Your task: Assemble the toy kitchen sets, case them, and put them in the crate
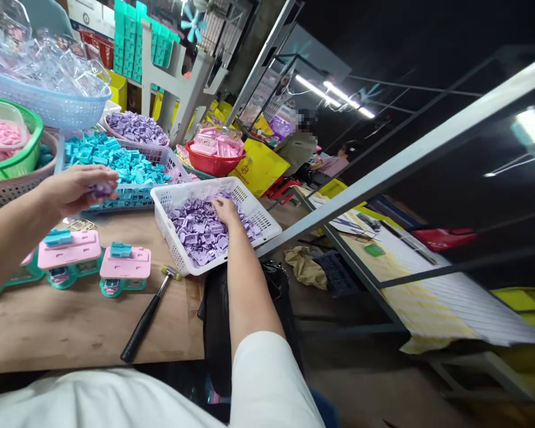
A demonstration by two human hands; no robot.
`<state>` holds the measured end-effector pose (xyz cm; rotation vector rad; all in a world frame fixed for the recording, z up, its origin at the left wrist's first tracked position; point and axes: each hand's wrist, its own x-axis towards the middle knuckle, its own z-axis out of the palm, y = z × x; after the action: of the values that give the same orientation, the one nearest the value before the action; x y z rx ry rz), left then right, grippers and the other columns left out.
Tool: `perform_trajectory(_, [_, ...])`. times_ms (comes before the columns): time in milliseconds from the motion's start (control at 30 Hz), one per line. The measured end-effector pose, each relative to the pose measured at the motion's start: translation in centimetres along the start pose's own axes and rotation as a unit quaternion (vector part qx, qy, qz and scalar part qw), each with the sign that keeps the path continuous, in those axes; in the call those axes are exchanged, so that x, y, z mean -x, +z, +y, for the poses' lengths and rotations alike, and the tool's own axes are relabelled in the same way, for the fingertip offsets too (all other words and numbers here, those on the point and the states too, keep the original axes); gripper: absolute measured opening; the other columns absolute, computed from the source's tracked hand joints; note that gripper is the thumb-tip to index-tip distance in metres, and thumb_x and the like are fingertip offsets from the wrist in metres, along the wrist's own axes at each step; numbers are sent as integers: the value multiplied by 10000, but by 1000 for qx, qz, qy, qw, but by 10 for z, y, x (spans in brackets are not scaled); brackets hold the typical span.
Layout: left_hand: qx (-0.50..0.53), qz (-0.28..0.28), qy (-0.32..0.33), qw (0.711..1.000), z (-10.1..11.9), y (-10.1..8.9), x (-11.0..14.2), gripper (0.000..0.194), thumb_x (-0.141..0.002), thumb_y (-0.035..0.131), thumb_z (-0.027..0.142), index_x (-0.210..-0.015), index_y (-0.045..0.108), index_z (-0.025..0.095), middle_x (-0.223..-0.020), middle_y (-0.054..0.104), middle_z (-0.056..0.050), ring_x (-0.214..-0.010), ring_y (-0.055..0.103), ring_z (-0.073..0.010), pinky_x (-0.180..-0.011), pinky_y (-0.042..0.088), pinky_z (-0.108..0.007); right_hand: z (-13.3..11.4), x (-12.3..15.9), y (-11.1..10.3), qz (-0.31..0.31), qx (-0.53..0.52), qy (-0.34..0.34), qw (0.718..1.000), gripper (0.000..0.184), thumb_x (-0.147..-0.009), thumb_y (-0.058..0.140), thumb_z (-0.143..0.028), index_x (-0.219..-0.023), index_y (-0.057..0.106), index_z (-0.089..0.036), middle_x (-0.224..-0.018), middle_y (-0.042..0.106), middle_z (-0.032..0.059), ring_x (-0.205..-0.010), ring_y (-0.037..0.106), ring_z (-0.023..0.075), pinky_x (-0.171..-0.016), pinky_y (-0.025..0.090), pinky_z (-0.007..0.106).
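while my left hand [78, 189] curls around purple pieces [100, 189], my right hand [225, 210] dips into the basket [164, 224], grip unclear; they look light, stiff, best edge-pinched.

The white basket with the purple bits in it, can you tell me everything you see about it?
The white basket is a shallow, open, four-sided tub that looks like plastic, with slots and small holes through its walls. It sits askew at the right edge of the table, its near corner close to the head of a hammer. A heap of small purple pieces hides most of its floor. The right hand reaches in over the near side, down at the pieces.
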<state>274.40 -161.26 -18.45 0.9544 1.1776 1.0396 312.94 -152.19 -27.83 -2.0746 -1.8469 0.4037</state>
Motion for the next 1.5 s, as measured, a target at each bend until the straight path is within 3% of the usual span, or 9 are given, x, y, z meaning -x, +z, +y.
perform_trajectory(200, [-51,21,-3,998,-40,-48,39,373,-730,805,500,-615,588,220,-552,534,30,-499,461,-112,-407,335,-188,27,-16,-8,22,84,154,984,397,-878,643,-287,-1213,723,-89,-1228,709,271,-1094,700,363,-934,531,455])
perform_trajectory(367, [-62,-8,-5,998,-70,-73,49,434,-750,753,653,-598,631,265,-564,563,27,-498,481,-136,-417,409,-219,31,-19,-3,-28,101,114,988,199,-848,662,-249,-964,807,-177,-1002,796,115,-979,724,271,-912,543,353])
perform_trajectory(567, [-87,26,-33,995,-71,-61,57,322,-576,859,600,-735,780,331,-792,751,46,-636,592,-149,-455,440,-192,21,-7,-2,-7,96,3,995,367,-947,513,-253,-1230,730,-167,-1170,771,101,-1063,696,216,-959,512,300])
perform_trajectory(767, [-94,1,-66,993,-65,-39,66,369,-519,937,482,-733,743,252,-711,653,51,-639,531,-85,-555,428,-169,-12,-2,32,-123,111,-99,981,337,-773,773,-206,-1105,786,-257,-1056,799,33,-1013,711,219,-946,511,285])
perform_trajectory(1000, [-221,-30,29,974,-67,-29,72,335,-725,713,520,-716,660,189,-565,536,42,-555,459,-87,-522,351,-194,-26,12,15,-83,116,-90,986,283,-881,640,-242,-1129,737,-147,-1039,779,124,-1016,707,247,-945,517,342])
perform_trajectory(1133, [-285,-66,53,955,-53,-9,57,379,-808,655,548,-870,710,178,-585,548,19,-546,482,-106,-524,363,-221,-62,57,-5,-7,-61,-170,984,382,-946,562,-334,-1272,612,-143,-1075,753,92,-954,701,186,-889,546,313])
perform_trajectory(1267, [-311,-187,33,931,-40,22,26,495,-845,636,632,-919,734,153,-601,511,-15,-558,475,-132,-541,375,-268,-112,133,2,-17,-301,-274,913,295,-837,739,-373,-1100,670,-259,-977,729,-5,-910,679,154,-835,553,290])
perform_trajectory(1367, [-317,-279,41,906,-40,33,10,578,-828,619,697,-916,744,140,-625,499,-34,-593,473,-148,-584,407,-302,-134,172,22,-80,-424,-182,883,277,-840,731,-423,-1070,675,-280,-936,713,-22,-762,641,111,-599,499,198])
perform_trajectory(1500, [-336,-317,89,883,-50,27,5,592,-803,632,707,-933,758,143,-630,521,-43,-598,466,-149,-596,409,-310,-134,186,50,-102,-551,-45,827,365,-812,723,-506,-1086,672,-270,-840,665,-61,-477,394,29,-380,289,144])
